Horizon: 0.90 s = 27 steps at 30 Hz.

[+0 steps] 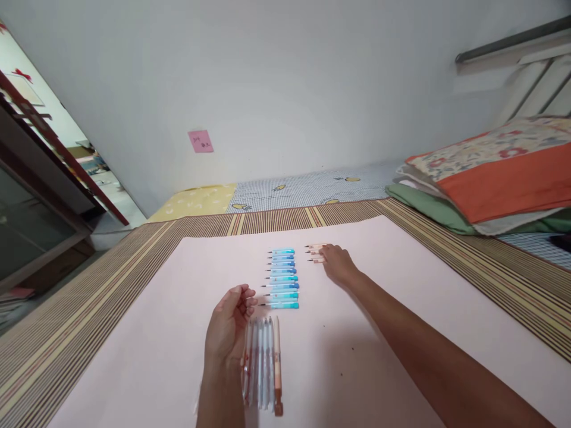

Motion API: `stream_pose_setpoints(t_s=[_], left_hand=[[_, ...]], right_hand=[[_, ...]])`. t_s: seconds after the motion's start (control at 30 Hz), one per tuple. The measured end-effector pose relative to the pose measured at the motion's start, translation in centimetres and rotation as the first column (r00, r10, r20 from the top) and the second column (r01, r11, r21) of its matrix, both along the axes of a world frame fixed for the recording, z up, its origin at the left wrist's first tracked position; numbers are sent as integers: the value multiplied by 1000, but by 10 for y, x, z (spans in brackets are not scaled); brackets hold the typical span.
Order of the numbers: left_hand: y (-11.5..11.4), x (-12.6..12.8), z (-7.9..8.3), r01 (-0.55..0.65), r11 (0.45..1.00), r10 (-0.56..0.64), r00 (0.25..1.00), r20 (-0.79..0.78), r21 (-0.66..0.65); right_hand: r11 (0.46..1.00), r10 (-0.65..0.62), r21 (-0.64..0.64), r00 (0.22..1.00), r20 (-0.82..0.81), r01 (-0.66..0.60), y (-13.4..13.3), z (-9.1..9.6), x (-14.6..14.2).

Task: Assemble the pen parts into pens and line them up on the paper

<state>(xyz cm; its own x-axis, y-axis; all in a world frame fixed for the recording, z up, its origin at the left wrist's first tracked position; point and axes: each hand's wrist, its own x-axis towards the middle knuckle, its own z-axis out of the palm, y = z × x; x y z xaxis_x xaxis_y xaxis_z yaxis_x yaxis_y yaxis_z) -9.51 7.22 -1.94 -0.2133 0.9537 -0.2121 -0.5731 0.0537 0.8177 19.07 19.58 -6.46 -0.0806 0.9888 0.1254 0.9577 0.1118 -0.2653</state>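
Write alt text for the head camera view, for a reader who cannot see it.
A person's right hand reaches over peach pens beside a column of blue pens on a pale pink sheet. The left hand, fingers curled, is near the column's near end, beside more pens. Beneath the sheet lies a striped mat.

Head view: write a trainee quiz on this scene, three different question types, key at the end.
1. Which hand is at the peach pencils?
2. True or false: the dark tips of the blue pencils point toward the right side of the picture.
3. The note on the wall is:
A) green
B) pink
C) black

Key:
1. The right hand.
2. False; they point left.
3. B.
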Motion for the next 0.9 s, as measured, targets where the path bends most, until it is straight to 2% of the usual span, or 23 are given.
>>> stream_pose_setpoints(t_s=[0.17, 0.33, 0.53, 0.73, 0.9], left_hand=[[0, -1, -1, 9, 1000, -9, 1000, 8, 1], [1, -2, -4, 27, 1000, -27, 1000, 12, 12], [1, 3, -2, -6, 1000, 6, 1000, 24, -25], [1, 5, -2, -1, 999, 2, 999, 34, -34], [2, 8, -5, 36, 999, -36, 999, 14, -15]], right_hand=[[1000, -1, 5, 1000, -21, 1, -4, -6, 7], [998, 60, -15, 997, -41, -60, -14, -4, 13], [994, 111, -11, 990, -86, -113, -43, 4, 15], [998, 63, 18, 987, -146, -61, -79, 5, 21], [998, 69, 18, 988, -135, -68, -80, -1, 15]])
